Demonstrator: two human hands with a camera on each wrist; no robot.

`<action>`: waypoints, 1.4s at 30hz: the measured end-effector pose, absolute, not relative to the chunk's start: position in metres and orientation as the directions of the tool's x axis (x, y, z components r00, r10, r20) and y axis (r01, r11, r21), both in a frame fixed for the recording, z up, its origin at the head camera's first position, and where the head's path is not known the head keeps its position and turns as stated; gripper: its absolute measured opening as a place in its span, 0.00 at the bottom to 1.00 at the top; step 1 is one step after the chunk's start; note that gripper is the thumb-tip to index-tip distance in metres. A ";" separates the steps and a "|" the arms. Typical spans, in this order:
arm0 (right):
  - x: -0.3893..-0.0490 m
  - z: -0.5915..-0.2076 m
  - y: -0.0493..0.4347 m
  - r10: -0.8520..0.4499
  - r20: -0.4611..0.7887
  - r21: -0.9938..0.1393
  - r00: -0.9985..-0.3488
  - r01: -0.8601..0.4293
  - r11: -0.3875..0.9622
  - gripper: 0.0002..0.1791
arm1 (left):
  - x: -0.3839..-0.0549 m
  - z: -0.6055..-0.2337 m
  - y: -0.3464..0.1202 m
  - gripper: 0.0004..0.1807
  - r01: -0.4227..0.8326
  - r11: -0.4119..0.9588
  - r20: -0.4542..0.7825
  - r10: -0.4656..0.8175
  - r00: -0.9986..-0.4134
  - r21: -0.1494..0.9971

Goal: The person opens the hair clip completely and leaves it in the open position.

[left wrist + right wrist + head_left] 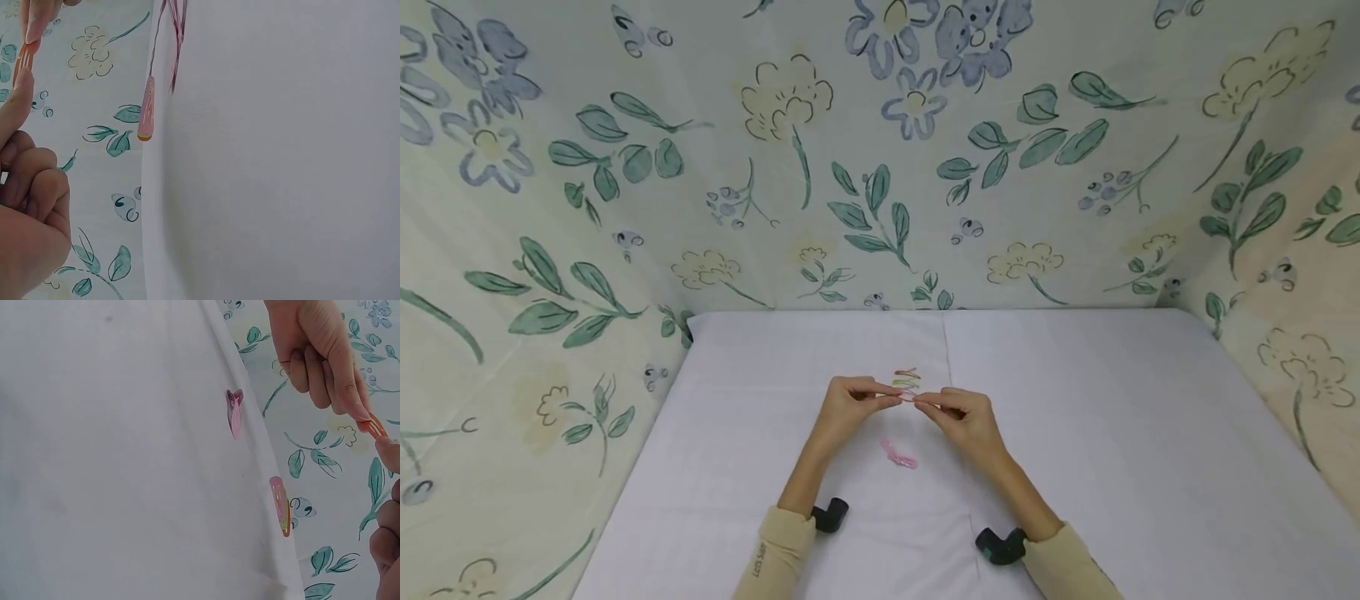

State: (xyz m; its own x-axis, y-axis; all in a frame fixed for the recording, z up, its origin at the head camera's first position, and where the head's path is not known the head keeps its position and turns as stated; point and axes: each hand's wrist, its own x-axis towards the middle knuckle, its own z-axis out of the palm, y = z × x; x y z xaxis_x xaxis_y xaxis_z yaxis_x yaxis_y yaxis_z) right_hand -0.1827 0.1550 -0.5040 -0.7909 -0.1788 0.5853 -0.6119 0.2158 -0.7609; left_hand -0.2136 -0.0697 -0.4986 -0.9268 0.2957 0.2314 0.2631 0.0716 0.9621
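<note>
An orange snap hair clip (376, 427) is held between both hands over the white table. My left hand (850, 404) pinches one end of it between thumb and finger, and my right hand (966, 414) pinches the other. In the left wrist view, the remaining fingers of the left hand (40, 181) are curled in. Just beyond the hands lies a short row of coloured hair clips (906, 375), with reddish, green and pinkish ones among them. Nearer the body is a small pink group of hair clips (898, 455), whose separate pieces are hard to tell apart.
White cloth covers the table (737, 450), with a fold line running down it. A flower-patterned fabric wall (880, 167) stands behind the table and along both sides. Black wrist-worn devices (1000, 546) sit at both wrists, just ahead of the beige sleeves.
</note>
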 end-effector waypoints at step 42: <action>-0.184 -0.512 0.147 -0.042 0.582 -0.784 -0.812 -0.574 0.238 0.07 | -0.207 -0.490 -0.055 0.05 0.385 0.180 0.353 0.187 -0.917 0.905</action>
State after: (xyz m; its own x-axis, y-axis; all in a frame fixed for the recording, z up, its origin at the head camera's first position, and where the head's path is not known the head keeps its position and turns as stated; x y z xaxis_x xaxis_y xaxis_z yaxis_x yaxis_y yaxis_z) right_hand -0.1839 0.1468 -0.5121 -0.8121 -0.0417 0.5821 -0.5738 0.2382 -0.7836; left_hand -0.2068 -0.0548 -0.4899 -0.9167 0.1872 0.3529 0.3852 0.1799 0.9051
